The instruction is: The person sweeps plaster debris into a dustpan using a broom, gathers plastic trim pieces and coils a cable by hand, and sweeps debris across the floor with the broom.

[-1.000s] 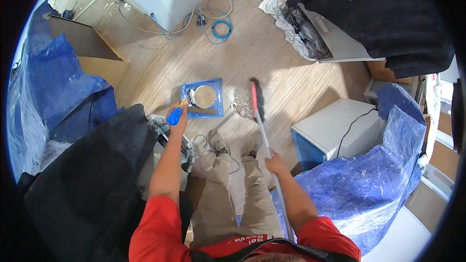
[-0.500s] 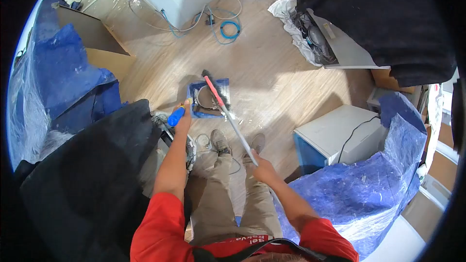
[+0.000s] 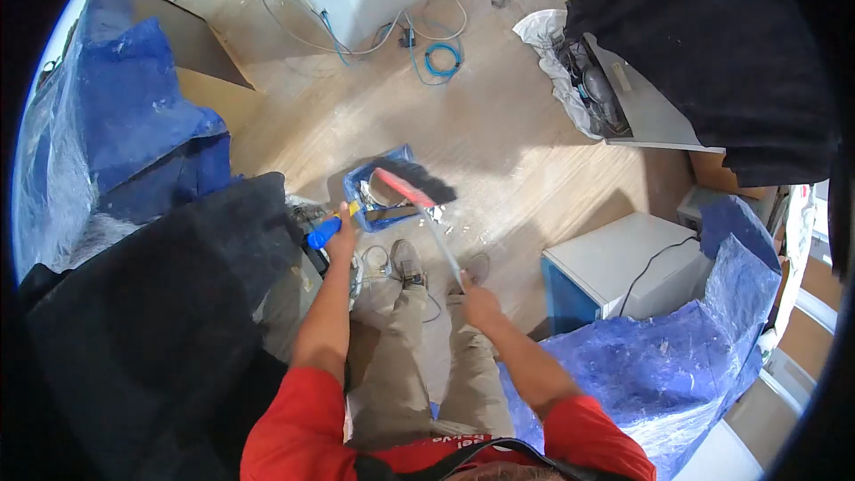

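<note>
While your left hand [image 3: 342,230] clamps the blue-and-yellow handle [image 3: 326,232] of a dustpan, your right hand [image 3: 481,305] wraps around a grey broom pole [image 3: 443,242], the two hands well apart above your beige trousers [image 3: 403,347]. The blue dustpan [image 3: 356,176] sits ahead of your left shoe [image 3: 406,260] over the wood-look floor [image 3: 525,125], its handle angling out from the left edge, close to the corner nearest you; whether its whole underside rests on the floor, you cannot tell. Across the dustpan slants the red broom head [image 3: 405,187], its black bristles [image 3: 419,178] reaching past the right edge. Partly covered by the broom, a brown strip [image 3: 392,213] and light scraps [image 3: 366,189] show inside the dustpan. Pale crumbs of debris [image 3: 468,227] dot the floor beside the dustpan's right edge, ahead of your right shoe [image 3: 478,269]. To your right stands a white cabinet [image 3: 623,249], a black cord [image 3: 641,272] hanging across it and blue plastic sheeting [image 3: 641,356] spread beside it. Farther ahead, a blue cable coil [image 3: 442,59] lies on the floor, and black cloth [image 3: 169,294] drapes to your left
</note>
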`<action>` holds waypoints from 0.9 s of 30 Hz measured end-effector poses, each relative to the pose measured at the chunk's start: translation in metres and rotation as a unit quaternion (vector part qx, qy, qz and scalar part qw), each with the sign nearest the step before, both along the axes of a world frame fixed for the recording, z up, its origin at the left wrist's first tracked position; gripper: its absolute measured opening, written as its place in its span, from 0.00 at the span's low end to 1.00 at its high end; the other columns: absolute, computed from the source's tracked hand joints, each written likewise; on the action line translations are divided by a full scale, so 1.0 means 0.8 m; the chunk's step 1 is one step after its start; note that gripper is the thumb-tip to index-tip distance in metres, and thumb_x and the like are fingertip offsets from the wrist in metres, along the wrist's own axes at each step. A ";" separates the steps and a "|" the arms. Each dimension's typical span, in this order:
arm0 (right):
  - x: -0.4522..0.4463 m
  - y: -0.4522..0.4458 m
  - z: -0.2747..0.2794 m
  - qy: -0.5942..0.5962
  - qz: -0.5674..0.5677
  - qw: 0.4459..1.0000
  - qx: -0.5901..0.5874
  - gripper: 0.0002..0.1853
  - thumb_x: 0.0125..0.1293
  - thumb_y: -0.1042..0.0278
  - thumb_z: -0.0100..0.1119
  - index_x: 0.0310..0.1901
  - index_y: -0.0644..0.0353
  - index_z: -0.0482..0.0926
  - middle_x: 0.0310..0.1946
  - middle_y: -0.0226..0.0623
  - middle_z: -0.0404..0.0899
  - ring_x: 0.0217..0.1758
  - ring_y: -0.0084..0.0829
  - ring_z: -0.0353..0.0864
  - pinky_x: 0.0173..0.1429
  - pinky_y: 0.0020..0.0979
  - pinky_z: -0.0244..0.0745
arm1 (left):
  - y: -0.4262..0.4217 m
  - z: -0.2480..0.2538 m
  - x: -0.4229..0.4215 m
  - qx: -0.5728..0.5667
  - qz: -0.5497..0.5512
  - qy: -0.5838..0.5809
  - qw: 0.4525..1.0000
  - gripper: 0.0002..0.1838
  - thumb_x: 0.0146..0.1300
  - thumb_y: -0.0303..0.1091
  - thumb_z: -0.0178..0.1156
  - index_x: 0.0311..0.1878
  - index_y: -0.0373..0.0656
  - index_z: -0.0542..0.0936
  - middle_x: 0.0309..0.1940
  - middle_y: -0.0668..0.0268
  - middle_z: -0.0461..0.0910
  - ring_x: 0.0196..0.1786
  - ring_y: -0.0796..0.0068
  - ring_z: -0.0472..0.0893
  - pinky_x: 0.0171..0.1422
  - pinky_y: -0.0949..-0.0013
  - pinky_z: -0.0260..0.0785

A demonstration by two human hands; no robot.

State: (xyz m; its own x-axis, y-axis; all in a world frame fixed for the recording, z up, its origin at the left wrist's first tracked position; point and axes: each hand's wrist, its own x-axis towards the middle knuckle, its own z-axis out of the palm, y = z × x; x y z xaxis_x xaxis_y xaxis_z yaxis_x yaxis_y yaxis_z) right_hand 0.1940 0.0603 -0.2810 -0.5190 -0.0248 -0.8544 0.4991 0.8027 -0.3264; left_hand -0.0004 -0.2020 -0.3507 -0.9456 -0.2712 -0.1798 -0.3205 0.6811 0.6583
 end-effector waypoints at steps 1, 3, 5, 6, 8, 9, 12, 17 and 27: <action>0.003 -0.002 0.011 -0.001 0.003 1.000 0.003 0.37 0.61 0.69 0.48 0.73 0.53 0.47 0.37 0.55 0.80 0.41 0.54 0.80 0.46 0.49 0.74 | 0.001 -0.003 -0.004 0.047 0.042 0.010 0.998 0.23 0.63 0.51 0.60 0.34 0.35 0.78 0.27 0.58 0.80 0.29 0.65 0.78 0.36 0.63 0.68; 0.006 -0.008 0.048 -0.015 -0.026 1.000 -0.004 0.36 0.62 0.68 0.49 0.72 0.55 0.49 0.34 0.57 0.79 0.38 0.55 0.79 0.44 0.50 0.73 | -0.009 -0.003 -0.011 0.072 0.070 -0.006 0.995 0.22 0.63 0.50 0.60 0.35 0.35 0.79 0.27 0.59 0.80 0.30 0.66 0.78 0.36 0.64 0.68; 0.033 0.005 0.065 -0.003 -0.050 0.999 -0.002 0.36 0.61 0.69 0.49 0.71 0.51 0.52 0.35 0.56 0.80 0.38 0.54 0.80 0.45 0.49 0.74 | -0.047 -0.034 -0.017 0.122 0.088 -0.063 0.987 0.20 0.64 0.49 0.60 0.38 0.37 0.80 0.27 0.61 0.79 0.30 0.71 0.76 0.37 0.66 0.68; 0.047 0.018 0.075 0.009 -0.076 0.997 0.000 0.35 0.60 0.69 0.50 0.71 0.48 0.55 0.35 0.54 0.80 0.38 0.53 0.81 0.47 0.48 0.74 | -0.056 -0.031 -0.020 0.124 0.087 -0.062 0.987 0.20 0.64 0.49 0.60 0.38 0.37 0.80 0.27 0.61 0.79 0.30 0.71 0.76 0.37 0.66 0.68; 0.066 0.044 0.112 0.046 -0.091 0.995 -0.010 0.33 0.60 0.68 0.52 0.69 0.48 0.59 0.38 0.57 0.79 0.40 0.55 0.80 0.47 0.48 0.74 | -0.067 -0.019 -0.025 0.092 0.076 -0.019 0.993 0.19 0.65 0.48 0.59 0.40 0.38 0.79 0.27 0.63 0.77 0.32 0.75 0.76 0.40 0.68 0.68; 0.079 0.057 0.125 0.058 -0.096 0.994 -0.012 0.32 0.60 0.67 0.52 0.69 0.47 0.61 0.38 0.58 0.79 0.40 0.55 0.80 0.47 0.48 0.74 | -0.083 -0.024 -0.028 0.175 0.124 -0.140 0.967 0.19 0.66 0.47 0.57 0.45 0.38 0.77 0.31 0.64 0.76 0.38 0.75 0.77 0.44 0.72 0.68; 0.133 0.080 0.128 0.040 -0.208 0.975 0.060 0.29 0.60 0.66 0.54 0.65 0.47 0.66 0.44 0.59 0.78 0.45 0.57 0.78 0.50 0.45 0.74 | -0.107 -0.049 -0.021 0.353 0.191 -0.112 0.909 0.21 0.66 0.47 0.57 0.50 0.38 0.74 0.38 0.63 0.75 0.45 0.73 0.76 0.50 0.72 0.69; 0.263 0.116 0.066 0.164 -0.270 0.939 0.138 0.29 0.61 0.69 0.57 0.66 0.52 0.66 0.34 0.52 0.82 0.32 0.47 0.83 0.36 0.42 0.77 | -0.140 -0.052 -0.006 0.459 0.251 -0.142 0.840 0.21 0.63 0.45 0.61 0.54 0.45 0.71 0.50 0.63 0.74 0.55 0.67 0.75 0.60 0.63 0.68; 0.242 0.125 0.016 -0.082 -0.420 0.901 0.065 0.25 0.63 0.66 0.57 0.63 0.55 0.69 0.16 0.33 0.70 0.12 0.26 0.70 0.14 0.31 0.67 | 0.006 -0.066 0.018 0.547 0.270 -0.150 0.778 0.18 0.66 0.41 0.58 0.52 0.41 0.70 0.45 0.60 0.74 0.53 0.63 0.76 0.58 0.60 0.73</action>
State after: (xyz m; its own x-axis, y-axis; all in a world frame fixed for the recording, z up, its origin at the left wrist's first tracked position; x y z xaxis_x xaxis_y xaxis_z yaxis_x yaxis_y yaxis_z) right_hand 0.3874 0.1602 -0.2684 -0.1748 0.4248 -0.8883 0.9816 0.1453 -0.1237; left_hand 0.0136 -0.1972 -0.4032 -0.6173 -0.1434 -0.7735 -0.6171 -0.5216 0.5892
